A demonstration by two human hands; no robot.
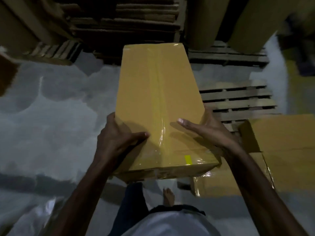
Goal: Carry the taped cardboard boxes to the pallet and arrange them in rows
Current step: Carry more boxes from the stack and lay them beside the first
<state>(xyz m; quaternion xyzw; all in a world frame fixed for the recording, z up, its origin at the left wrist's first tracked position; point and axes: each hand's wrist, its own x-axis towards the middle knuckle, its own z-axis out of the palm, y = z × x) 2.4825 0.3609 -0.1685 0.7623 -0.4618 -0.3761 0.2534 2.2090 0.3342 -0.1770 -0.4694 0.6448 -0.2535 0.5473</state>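
Holding a long yellow-brown cardboard box, clear tape down its top seam, clear of the grey concrete floor -- both hands grasp its near end. Left hand: thumb on the top face, fingers wrapped over the left edge. Right hand: thumb flat on top, fingers over the right edge. Slatted wooden pallet lies to the box's right; second cardboard box, flap open, at the pallet's near end

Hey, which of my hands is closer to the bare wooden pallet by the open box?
Right. The right hand grips the right edge of the taped box, on the side facing the pallet; the left hand grips the opposite edge, the box between it and the pallet.
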